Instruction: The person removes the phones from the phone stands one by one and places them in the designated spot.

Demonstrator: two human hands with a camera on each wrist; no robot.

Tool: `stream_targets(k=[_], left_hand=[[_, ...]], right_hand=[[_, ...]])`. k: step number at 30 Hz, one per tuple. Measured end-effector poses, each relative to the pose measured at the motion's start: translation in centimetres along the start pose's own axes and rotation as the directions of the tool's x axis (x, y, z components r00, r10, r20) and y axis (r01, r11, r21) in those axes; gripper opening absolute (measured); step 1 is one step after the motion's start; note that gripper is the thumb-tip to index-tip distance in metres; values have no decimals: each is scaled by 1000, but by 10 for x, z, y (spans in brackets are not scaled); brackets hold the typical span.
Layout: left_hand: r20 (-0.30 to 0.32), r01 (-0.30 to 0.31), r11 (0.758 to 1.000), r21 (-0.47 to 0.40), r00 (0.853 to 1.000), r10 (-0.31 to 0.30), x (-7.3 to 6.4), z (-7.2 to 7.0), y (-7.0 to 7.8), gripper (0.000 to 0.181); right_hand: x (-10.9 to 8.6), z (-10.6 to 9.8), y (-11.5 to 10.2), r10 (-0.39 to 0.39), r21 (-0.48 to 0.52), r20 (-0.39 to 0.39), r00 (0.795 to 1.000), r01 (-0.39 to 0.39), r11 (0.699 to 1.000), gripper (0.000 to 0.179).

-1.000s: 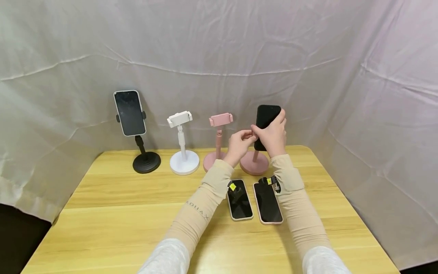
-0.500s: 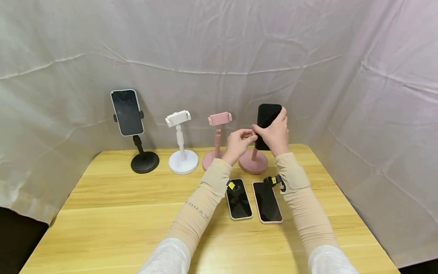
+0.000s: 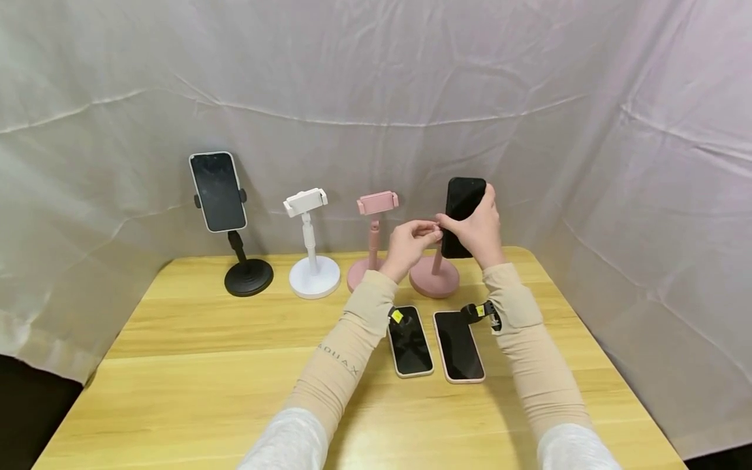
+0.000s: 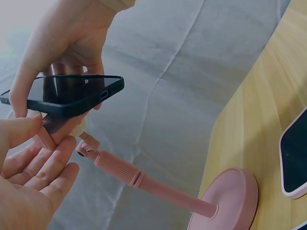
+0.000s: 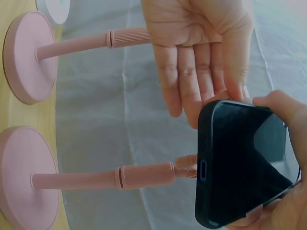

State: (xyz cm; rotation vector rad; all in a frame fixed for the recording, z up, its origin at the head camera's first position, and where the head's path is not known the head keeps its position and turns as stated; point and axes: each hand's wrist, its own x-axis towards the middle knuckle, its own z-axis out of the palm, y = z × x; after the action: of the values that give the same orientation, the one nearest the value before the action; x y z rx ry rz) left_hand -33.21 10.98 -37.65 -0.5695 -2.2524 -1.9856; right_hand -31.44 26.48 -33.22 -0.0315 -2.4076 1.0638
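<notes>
Black-cased smartphone held upright, tilted back, at the clamp of a pink phone stand.
The right hand grips the phone from its right side, thumb at the left edge, fingers wrapped round the opposite one; the left hand, just left of the phone, pinches the stand's pink clamp between thumb and forefinger, its other fingers loosely extended. Whether the phone is seated in the clamp cannot be told. Nearer the person, two smartphones lie side by side, apart, on the wooden table.
</notes>
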Motion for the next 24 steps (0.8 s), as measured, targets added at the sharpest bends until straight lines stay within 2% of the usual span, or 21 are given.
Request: stream_targets(k=[7, 16, 24], left_hand=[[-11, -5, 1000, 25, 1000, 5, 1, -1, 1, 27], [-54, -60, 984, 166, 996, 70, 4, 1, 1, 27], [-55, -36, 994, 104, 998, 42, 3, 0, 0, 28]], right_hand=[[-1, -7, 2, 3, 53, 31, 1000, -5, 999, 112], [-3, -11, 0, -32, 88, 44, 999, 28, 996, 109], [-6, -9, 2, -54, 112, 66, 996, 46, 993, 108]])
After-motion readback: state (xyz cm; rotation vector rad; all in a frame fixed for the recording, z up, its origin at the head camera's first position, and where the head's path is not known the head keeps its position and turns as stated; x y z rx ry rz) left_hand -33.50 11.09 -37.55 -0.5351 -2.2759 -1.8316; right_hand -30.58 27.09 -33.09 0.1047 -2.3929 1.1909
